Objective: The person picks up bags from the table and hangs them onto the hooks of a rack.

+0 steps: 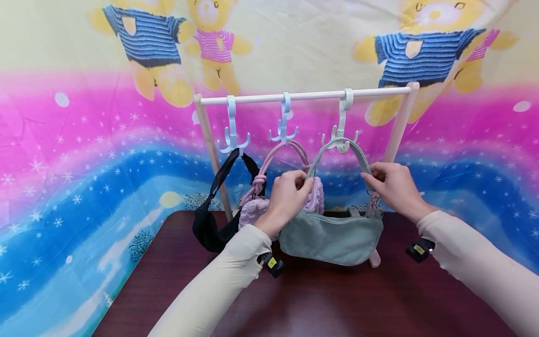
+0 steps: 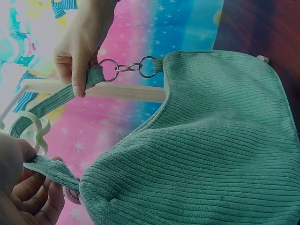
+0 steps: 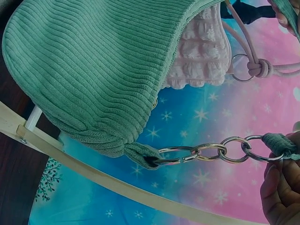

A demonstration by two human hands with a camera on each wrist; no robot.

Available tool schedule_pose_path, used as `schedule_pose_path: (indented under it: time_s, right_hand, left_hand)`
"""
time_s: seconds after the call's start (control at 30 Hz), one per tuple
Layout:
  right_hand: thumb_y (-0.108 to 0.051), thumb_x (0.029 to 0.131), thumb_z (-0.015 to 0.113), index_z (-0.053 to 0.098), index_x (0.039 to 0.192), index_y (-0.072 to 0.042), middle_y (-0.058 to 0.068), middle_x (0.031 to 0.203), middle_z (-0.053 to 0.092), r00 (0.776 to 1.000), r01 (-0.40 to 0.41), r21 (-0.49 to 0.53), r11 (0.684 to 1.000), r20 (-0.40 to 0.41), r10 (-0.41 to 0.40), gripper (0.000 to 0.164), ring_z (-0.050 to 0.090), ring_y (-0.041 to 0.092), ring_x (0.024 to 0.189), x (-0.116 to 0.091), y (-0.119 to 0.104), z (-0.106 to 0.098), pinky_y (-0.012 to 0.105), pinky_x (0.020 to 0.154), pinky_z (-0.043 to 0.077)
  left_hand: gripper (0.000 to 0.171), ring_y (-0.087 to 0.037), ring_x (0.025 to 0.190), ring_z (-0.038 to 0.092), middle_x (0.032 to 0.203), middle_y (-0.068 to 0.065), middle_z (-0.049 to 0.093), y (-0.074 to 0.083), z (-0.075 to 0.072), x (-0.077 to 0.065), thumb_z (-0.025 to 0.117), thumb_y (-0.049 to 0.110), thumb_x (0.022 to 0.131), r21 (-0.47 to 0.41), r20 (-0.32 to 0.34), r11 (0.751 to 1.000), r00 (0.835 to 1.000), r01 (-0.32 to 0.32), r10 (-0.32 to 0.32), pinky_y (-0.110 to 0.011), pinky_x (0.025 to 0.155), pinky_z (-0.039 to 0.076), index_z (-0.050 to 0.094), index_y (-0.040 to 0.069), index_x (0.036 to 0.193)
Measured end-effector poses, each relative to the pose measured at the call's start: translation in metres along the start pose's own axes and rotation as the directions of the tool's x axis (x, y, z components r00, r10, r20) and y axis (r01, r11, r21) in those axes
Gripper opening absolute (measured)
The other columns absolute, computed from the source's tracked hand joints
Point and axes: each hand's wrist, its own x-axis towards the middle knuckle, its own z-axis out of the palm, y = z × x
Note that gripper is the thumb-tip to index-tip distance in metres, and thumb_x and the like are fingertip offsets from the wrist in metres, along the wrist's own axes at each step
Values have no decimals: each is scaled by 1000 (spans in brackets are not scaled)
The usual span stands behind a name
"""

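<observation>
A green corduroy shoulder bag (image 1: 332, 238) hangs by its strap (image 1: 358, 154) at the right hook hanger (image 1: 342, 119). My left hand (image 1: 288, 199) pinches the strap's left side, just above the bag body. On the other side my right hand (image 1: 393, 189) pinches the strap near its metal rings. Those linked rings (image 3: 211, 152) join the strap to the bag in the right wrist view. In the left wrist view the strap passes at the pale hook (image 2: 40, 129) between both hands.
A wooden rack (image 1: 307, 96) stands on the dark red table (image 1: 168, 290). A black bag (image 1: 210, 229) hangs from the left hanger (image 1: 231, 126). A pink puffy bag (image 1: 254, 210) hangs from the middle hanger (image 1: 284, 119), partly behind my left hand. A printed bear cloth (image 1: 105, 187) covers the back.
</observation>
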Motion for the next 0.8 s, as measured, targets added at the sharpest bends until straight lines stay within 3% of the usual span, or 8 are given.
schedule_pose_path:
  time_s: [0.8]
  right_hand:
    - [-21, 99, 66, 72, 91, -7, 9, 73, 72, 1000, -6, 11, 1000, 21, 5, 17, 63, 13, 63, -3, 7, 4, 25, 50, 45]
  left_hand:
    - [19, -10, 58, 53, 67, 3, 65, -5, 1, -6, 62, 24, 101, -8, 15, 1000, 1000, 2, -2, -23, 55, 40, 71, 14, 87]
